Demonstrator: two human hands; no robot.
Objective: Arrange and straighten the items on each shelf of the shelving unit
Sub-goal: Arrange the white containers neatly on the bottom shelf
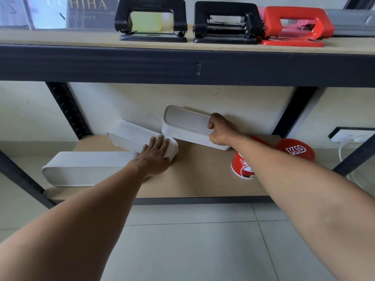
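Both bare arms reach forward and down to the lower shelf point(194, 187) of the shelving unit point(182, 65), coming in from 7 o'clock and 4 o'clock. The left hand point(155, 157) lies flat, with straight fingers pressing on the near end of the middle white box point(132, 136). It is not curled around anything. The right hand point(220, 129) grasps the right end of the back white box point(188, 126), with the thumb hooked over the rim and the fingers wrapped under the end. That box is tipped up, its left end higher, close by the wall point(142, 102) at 12 o'clock on the shelf. The middle box lies on its side at a slant, with its open mouth facing 8 o'clock. A third white box point(85, 169) lies long and flat at 9 o'clock, near the front edge of the shelf, and the left wrist covers its right end. All three boxes are plain white with round corners. At 3 o'clock on the shelf a red and white paper cup point(241, 166) lies partly hidden by the right arm, and a red lid point(295, 150) with white letters sits just beyond it. There is bare wood between the boxes and the cup, and along the front edge. On the upper shelf point(60, 38) stand two black hole punches point(151, 19) point(226, 22) and a red hole punch point(294, 25) in a row, close together. Grey floor tiles point(192, 240) lie below.
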